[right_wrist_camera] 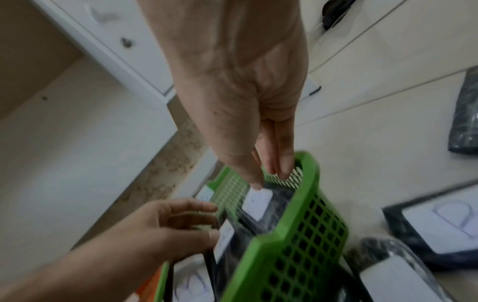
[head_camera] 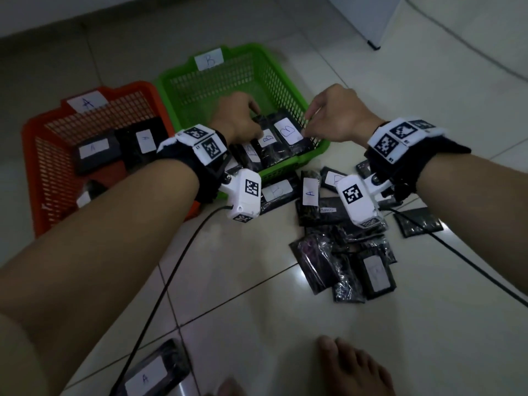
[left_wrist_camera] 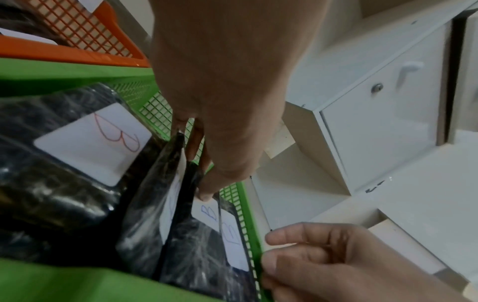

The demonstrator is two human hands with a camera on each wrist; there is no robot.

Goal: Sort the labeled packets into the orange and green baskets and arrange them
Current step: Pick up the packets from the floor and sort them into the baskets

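Straightening B packets [head_camera: 274,141] in green basket [head_camera: 243,54], left hand [head_camera: 238,117] pinching one, right hand [head_camera: 333,114] loosely spread; next, fetching from floor pile [head_camera: 343,252].

two baskets, one orange [head_camera: 37,155] and one green [head_camera: 171,81]; two hands; loose packets [head_camera: 343,252] too jumbled to count.

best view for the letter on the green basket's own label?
Head view: the green basket label reads B, on the far rim. Left wrist view shows basket walls and packets only; in the right wrist view it is not legible.
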